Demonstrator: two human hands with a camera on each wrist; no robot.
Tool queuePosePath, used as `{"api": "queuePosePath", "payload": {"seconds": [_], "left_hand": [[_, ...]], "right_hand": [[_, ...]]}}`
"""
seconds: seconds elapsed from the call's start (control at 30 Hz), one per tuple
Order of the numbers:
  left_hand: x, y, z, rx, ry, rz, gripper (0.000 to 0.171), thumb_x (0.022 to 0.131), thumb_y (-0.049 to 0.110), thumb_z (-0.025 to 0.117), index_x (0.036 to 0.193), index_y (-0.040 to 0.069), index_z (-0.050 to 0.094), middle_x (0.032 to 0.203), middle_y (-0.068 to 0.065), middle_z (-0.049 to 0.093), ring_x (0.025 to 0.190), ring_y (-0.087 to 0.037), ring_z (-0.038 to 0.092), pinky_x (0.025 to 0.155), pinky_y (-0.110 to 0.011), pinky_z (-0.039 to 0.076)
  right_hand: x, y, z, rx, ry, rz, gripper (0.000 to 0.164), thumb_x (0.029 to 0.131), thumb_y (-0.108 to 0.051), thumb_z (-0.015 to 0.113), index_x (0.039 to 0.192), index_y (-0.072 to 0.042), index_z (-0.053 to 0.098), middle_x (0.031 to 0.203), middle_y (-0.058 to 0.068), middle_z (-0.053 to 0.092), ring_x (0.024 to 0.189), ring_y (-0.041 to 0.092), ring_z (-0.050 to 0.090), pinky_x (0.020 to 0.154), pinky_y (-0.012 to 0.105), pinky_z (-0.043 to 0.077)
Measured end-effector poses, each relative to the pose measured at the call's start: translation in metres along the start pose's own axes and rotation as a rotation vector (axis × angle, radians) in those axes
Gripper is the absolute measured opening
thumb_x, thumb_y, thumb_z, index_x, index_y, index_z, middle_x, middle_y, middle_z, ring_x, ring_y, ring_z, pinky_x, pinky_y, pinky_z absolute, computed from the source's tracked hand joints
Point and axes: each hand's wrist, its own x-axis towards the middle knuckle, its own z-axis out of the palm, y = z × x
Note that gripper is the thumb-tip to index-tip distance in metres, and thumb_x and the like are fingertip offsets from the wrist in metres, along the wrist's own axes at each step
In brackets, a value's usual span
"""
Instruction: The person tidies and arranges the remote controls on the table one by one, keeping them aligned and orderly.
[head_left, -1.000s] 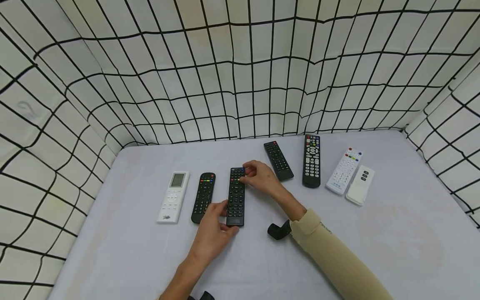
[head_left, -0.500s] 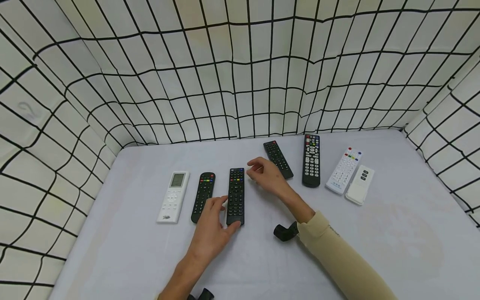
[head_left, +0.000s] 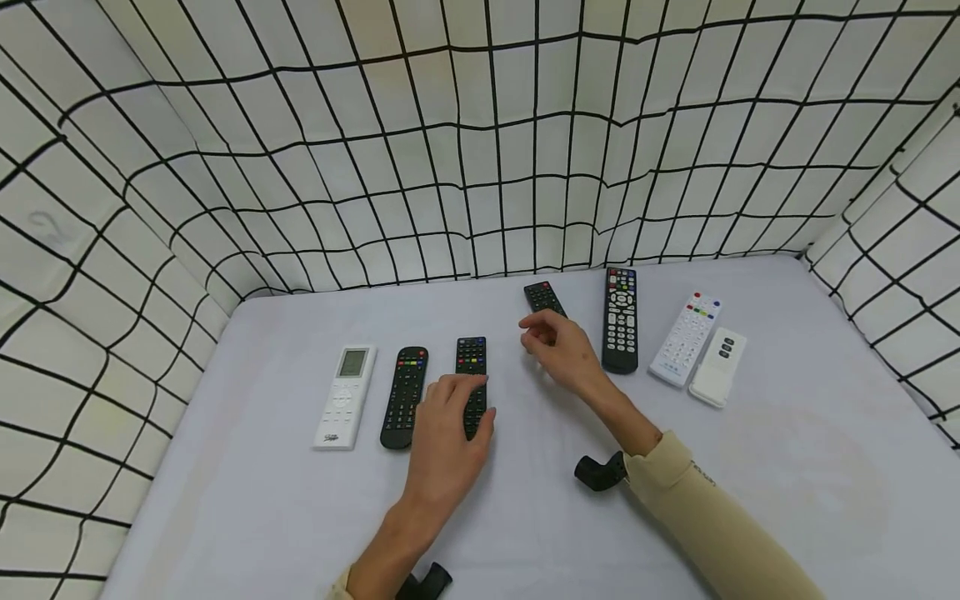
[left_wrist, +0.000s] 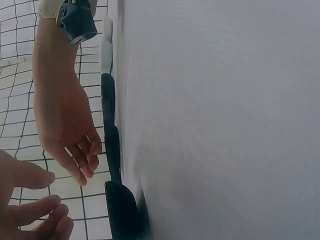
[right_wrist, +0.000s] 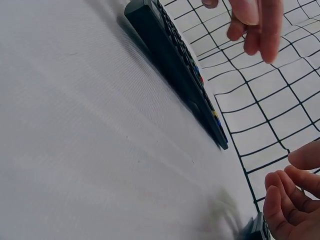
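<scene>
My left hand (head_left: 450,433) hovers over the middle black remote control (head_left: 472,357), covering its lower part. Its fingers are loosely bent and grip nothing; the left wrist view shows a gap between its fingertips (left_wrist: 52,210) and the remotes. To the right, my right hand (head_left: 566,354) hangs above a short black remote (head_left: 542,296), hiding its lower half. The right fingers are loosely curled around nothing. In the right wrist view, a long black remote (right_wrist: 175,65) lies flat on the white cloth beneath the left hand (right_wrist: 252,25).
A white remote with a screen (head_left: 347,396) and a rounded black remote (head_left: 405,396) lie to the left. A black remote with white buttons (head_left: 621,321) and two white remotes (head_left: 686,337) lie to the right. Black netting (head_left: 465,154) surrounds the white-covered table (head_left: 247,500).
My right hand let go of the middle remote and moved right, over the short black one. The left hand has left that remote's lower end and risen above it. The remotes keep their places.
</scene>
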Motion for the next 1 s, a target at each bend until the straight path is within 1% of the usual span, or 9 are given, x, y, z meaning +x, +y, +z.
{"api": "queuePosePath", "payload": {"seconds": [0.07, 0.13, 0.3, 0.47, 0.6, 0.73, 0.83, 0.93, 1.0], "left_hand": [[0.002, 0.002, 0.002, -0.023, 0.001, 0.005, 0.038, 0.093, 0.013, 0.078, 0.13, 0.011, 0.07, 0.125, -0.004, 0.066, 0.118, -0.022, 0.059, 0.095, -0.042, 0.049], [0.004, 0.005, 0.004, -0.058, -0.01, -0.005, 0.037, 0.093, 0.013, 0.077, 0.13, 0.011, 0.069, 0.125, -0.003, 0.066, 0.117, -0.021, 0.058, 0.096, -0.042, 0.051], [0.009, 0.01, 0.012, -0.162, -0.062, -0.052, 0.036, 0.096, 0.014, 0.072, 0.132, 0.01, 0.067, 0.125, -0.006, 0.064, 0.118, -0.02, 0.058, 0.099, -0.042, 0.052], [0.018, 0.015, 0.019, -0.211, -0.086, -0.073, 0.036, 0.099, 0.014, 0.069, 0.135, 0.012, 0.065, 0.128, -0.004, 0.062, 0.119, -0.02, 0.059, 0.1, -0.041, 0.052], [0.027, 0.02, 0.025, -0.246, -0.106, -0.082, 0.037, 0.1, 0.015, 0.067, 0.136, 0.01, 0.064, 0.128, -0.004, 0.062, 0.116, -0.02, 0.061, 0.092, -0.035, 0.053], [0.033, 0.025, 0.03, -0.274, -0.138, -0.093, 0.039, 0.101, 0.017, 0.066, 0.139, 0.008, 0.061, 0.128, -0.008, 0.062, 0.105, -0.022, 0.064, 0.081, -0.027, 0.052], [0.037, 0.028, 0.033, -0.284, -0.162, -0.111, 0.041, 0.102, 0.018, 0.065, 0.141, 0.007, 0.059, 0.13, -0.01, 0.061, 0.098, -0.021, 0.064, 0.079, -0.025, 0.052], [0.04, 0.03, 0.036, -0.289, -0.18, -0.131, 0.044, 0.102, 0.02, 0.065, 0.143, 0.006, 0.057, 0.132, -0.01, 0.06, 0.098, -0.018, 0.063, 0.081, -0.027, 0.055], [0.043, 0.03, 0.038, -0.302, -0.194, -0.147, 0.045, 0.103, 0.02, 0.065, 0.144, 0.004, 0.055, 0.133, -0.012, 0.06, 0.101, -0.019, 0.065, 0.083, -0.031, 0.057]], "right_hand": [[0.0, 0.0, -0.001, 0.008, 0.006, -0.013, 0.026, 0.102, -0.014, 0.064, 0.126, -0.005, 0.068, 0.102, 0.013, 0.07, 0.082, 0.02, 0.062, 0.068, 0.027, 0.05], [-0.002, -0.001, -0.003, 0.021, 0.012, -0.02, 0.026, 0.102, -0.014, 0.064, 0.126, -0.005, 0.068, 0.105, 0.013, 0.07, 0.086, 0.022, 0.063, 0.07, 0.027, 0.05], [-0.004, 0.003, -0.01, 0.018, 0.045, -0.032, 0.025, 0.102, -0.012, 0.063, 0.125, -0.005, 0.069, 0.111, 0.014, 0.07, 0.099, 0.026, 0.065, 0.08, 0.031, 0.051], [-0.005, 0.007, -0.019, -0.003, 0.085, -0.025, 0.023, 0.102, -0.013, 0.063, 0.124, -0.005, 0.069, 0.113, 0.014, 0.071, 0.103, 0.026, 0.066, 0.086, 0.033, 0.049], [-0.003, 0.009, -0.026, -0.007, 0.112, -0.021, 0.023, 0.103, -0.013, 0.063, 0.124, -0.005, 0.069, 0.117, 0.015, 0.071, 0.107, 0.028, 0.065, 0.088, 0.035, 0.049], [0.001, 0.01, -0.033, -0.015, 0.142, -0.002, 0.025, 0.103, -0.013, 0.062, 0.126, -0.004, 0.068, 0.121, 0.016, 0.07, 0.112, 0.03, 0.065, 0.094, 0.04, 0.052], [0.003, 0.012, -0.038, -0.022, 0.159, 0.032, 0.027, 0.103, -0.015, 0.062, 0.127, -0.004, 0.068, 0.124, 0.016, 0.069, 0.115, 0.031, 0.064, 0.098, 0.043, 0.052], [0.005, 0.014, -0.042, -0.031, 0.162, 0.059, 0.028, 0.103, -0.016, 0.062, 0.128, -0.004, 0.067, 0.128, 0.016, 0.069, 0.118, 0.031, 0.063, 0.101, 0.045, 0.052], [0.005, 0.016, -0.045, -0.036, 0.159, 0.068, 0.029, 0.103, -0.015, 0.062, 0.129, -0.003, 0.067, 0.13, 0.017, 0.068, 0.12, 0.032, 0.062, 0.102, 0.046, 0.051]]}}
